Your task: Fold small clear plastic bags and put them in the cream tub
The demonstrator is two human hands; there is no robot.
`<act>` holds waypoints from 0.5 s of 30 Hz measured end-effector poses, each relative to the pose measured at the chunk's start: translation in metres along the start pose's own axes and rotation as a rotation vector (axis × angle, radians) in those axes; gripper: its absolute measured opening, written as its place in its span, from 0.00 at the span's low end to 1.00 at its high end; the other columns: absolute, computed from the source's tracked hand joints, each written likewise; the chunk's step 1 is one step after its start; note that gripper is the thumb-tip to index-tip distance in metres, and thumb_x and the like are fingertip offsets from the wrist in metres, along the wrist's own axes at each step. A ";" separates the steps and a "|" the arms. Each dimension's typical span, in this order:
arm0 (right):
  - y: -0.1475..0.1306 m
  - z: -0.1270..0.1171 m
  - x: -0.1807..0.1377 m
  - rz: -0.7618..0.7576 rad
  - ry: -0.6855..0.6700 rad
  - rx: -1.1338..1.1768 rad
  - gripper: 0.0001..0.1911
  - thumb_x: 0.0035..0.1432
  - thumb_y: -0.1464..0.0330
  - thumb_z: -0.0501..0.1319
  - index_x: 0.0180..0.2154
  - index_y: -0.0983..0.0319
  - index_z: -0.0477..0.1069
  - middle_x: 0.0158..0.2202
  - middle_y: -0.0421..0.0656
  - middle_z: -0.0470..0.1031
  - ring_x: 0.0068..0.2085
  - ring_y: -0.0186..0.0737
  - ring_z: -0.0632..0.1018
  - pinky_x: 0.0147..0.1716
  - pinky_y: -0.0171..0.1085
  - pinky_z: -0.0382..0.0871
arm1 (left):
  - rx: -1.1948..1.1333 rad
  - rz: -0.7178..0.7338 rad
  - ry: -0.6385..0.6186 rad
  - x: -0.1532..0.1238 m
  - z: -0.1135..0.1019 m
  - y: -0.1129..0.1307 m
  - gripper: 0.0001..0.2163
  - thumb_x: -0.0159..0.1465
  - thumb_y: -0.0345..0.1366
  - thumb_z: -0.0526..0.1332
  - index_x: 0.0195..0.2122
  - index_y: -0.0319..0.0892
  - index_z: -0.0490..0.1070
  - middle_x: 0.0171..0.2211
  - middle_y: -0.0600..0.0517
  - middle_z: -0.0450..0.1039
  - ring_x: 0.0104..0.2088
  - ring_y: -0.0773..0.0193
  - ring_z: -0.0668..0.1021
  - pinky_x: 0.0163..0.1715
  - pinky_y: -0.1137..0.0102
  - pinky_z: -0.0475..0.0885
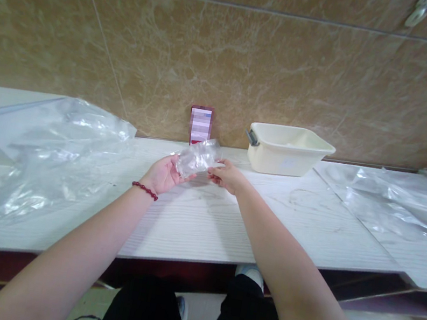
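A small clear plastic bag (198,158) is held above the middle of the white wood-grain table, crinkled and shiny. My left hand (166,173), with a red bead bracelet at the wrist, grips the bag's left side from below. At its right edge, my right hand (226,176) pinches the plastic between thumb and fingers. Whether anything lies inside the bag I cannot make out. Just behind it, a phone (201,124) leans upright against the wall, its lower end partly covered by the bag.
A cream plastic bin (281,158) with a grey handle stands right of my hands by the marble-patterned wall (198,54). Large clear plastic bags spread on the left (70,158) and plastic sheeting (391,195) on the right. The table (193,233) ends before my knees.
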State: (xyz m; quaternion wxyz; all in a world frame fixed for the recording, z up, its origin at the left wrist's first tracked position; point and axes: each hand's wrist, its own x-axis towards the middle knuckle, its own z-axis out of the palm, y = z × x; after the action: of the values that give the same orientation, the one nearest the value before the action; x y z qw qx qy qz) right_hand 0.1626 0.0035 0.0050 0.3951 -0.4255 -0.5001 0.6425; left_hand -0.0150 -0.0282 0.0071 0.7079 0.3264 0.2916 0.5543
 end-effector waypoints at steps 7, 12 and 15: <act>0.002 0.000 0.003 -0.017 0.032 -0.020 0.13 0.47 0.77 0.57 0.35 0.62 0.55 0.21 0.36 0.66 0.21 0.26 0.70 0.19 0.26 0.61 | 0.015 0.001 -0.022 0.002 -0.004 -0.001 0.12 0.58 0.31 0.48 0.40 0.39 0.66 0.38 0.47 0.71 0.40 0.60 0.72 0.41 0.56 0.66; -0.001 0.000 0.002 0.035 0.026 -0.034 0.04 0.49 0.74 0.55 0.30 0.64 0.59 0.25 0.38 0.67 0.21 0.24 0.69 0.19 0.25 0.60 | 0.026 -0.017 -0.020 0.001 -0.004 0.000 0.13 0.58 0.31 0.47 0.42 0.38 0.65 0.38 0.47 0.71 0.40 0.60 0.72 0.41 0.56 0.66; -0.001 -0.001 0.003 0.064 0.034 -0.032 0.01 0.51 0.73 0.54 0.28 0.65 0.61 0.26 0.39 0.67 0.21 0.23 0.69 0.19 0.25 0.59 | 0.019 -0.016 -0.011 0.001 -0.003 0.000 0.13 0.58 0.31 0.48 0.42 0.38 0.65 0.38 0.47 0.70 0.40 0.60 0.72 0.41 0.56 0.66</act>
State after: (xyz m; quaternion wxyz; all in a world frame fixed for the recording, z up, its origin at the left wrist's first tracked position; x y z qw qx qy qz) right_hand 0.1622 0.0067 0.0050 0.3757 -0.4583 -0.4896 0.6396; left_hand -0.0170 -0.0273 0.0050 0.7106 0.3339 0.2957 0.5441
